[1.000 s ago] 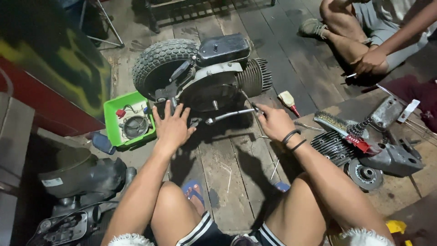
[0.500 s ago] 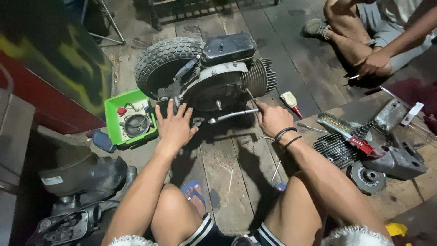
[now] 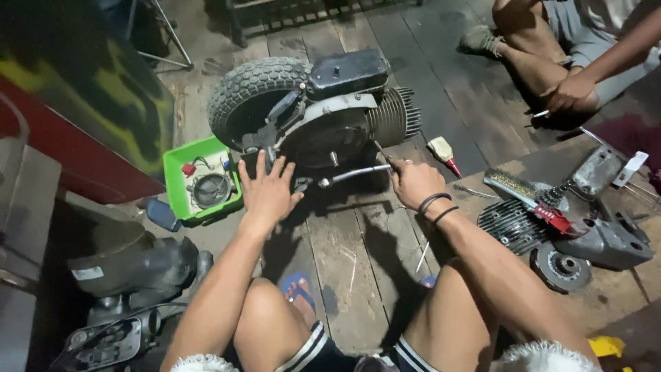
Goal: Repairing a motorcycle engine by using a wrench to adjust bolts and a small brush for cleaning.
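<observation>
A small scooter engine [image 3: 337, 117] with a knobby tyre [image 3: 251, 93] and a finned cylinder lies on the wooden floor in front of me. My left hand [image 3: 267, 189] rests flat with fingers spread against the engine's lower left side, by the tyre. My right hand [image 3: 413, 180] is closed around the end of a chrome lever [image 3: 351, 176] that sticks out from the engine's underside. Two dark bands sit on my right wrist.
A green tray [image 3: 177, 200] with small parts sits left of the engine. A wire brush [image 3: 527, 193], a finned engine part [image 3: 509, 224] and a metal casing [image 3: 606, 241] lie to the right. Another person [image 3: 571, 62] sits at the far right. Dark bodywork [image 3: 131, 262] is at left.
My hands stay on the engine and lever. The view has shifted slightly, with the engine sitting a little higher and to the right in the picture.
</observation>
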